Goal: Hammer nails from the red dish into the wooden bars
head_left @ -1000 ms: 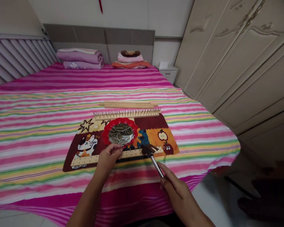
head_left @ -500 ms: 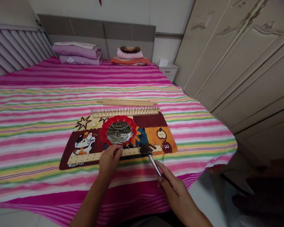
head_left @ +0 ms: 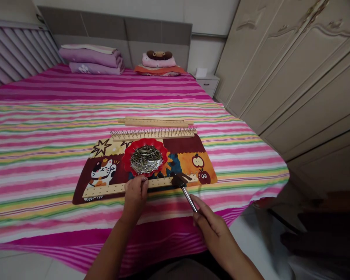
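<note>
A small hammer (head_left: 183, 186) with a metal shaft is gripped in my right hand (head_left: 214, 229); its dark head rests near the right part of a wooden strip with holes (head_left: 105, 189). My left hand (head_left: 136, 193) is pinched closed over that strip, just below a red dish (head_left: 128, 155) full of thin metal nails (head_left: 145, 159). What the pinch holds is too small to make out. All lie on a cartoon-printed mat (head_left: 189, 157) on a striped bed.
Behind the dish lie a wooden strip set with upright nails (head_left: 153, 134) and a plain wooden bar (head_left: 157, 122). Folded bedding (head_left: 90, 58) and a pillow stack (head_left: 160, 64) sit at the headboard. A wardrobe (head_left: 294, 70) stands right; a nightstand (head_left: 208, 83) is beside it.
My left hand has drawn back from the dish's rim down onto the holed strip. The view has tilted slightly; the hammer has stayed in place.
</note>
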